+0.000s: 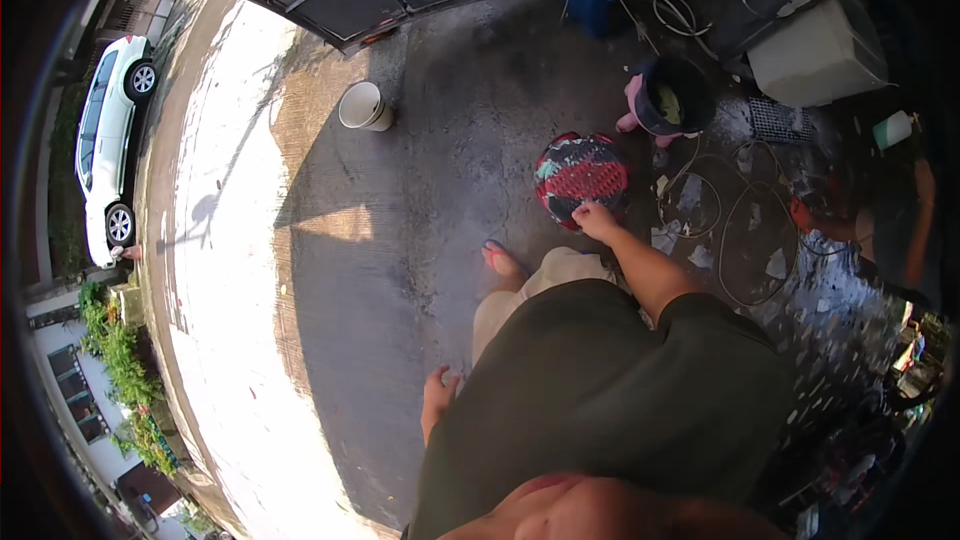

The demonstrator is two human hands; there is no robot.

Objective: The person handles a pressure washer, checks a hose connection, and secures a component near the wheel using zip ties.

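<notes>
White car (113, 135) near green plants (122, 365)

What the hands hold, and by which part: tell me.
The left hand shows nothing in it. The right hand overlaps the near edge of the round red patterned item in view; whether it grips that edge cannot be told.

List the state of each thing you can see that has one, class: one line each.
Left grip: half open, nothing seen in it
Right grip: fingers bent, at the round object's near edge; hold unclear
Round red-and-black object: in front of the person; whether raised, unclear
White bucket: upright, open
Dark tub: open, something greenish inside
White car: beside the road
</notes>
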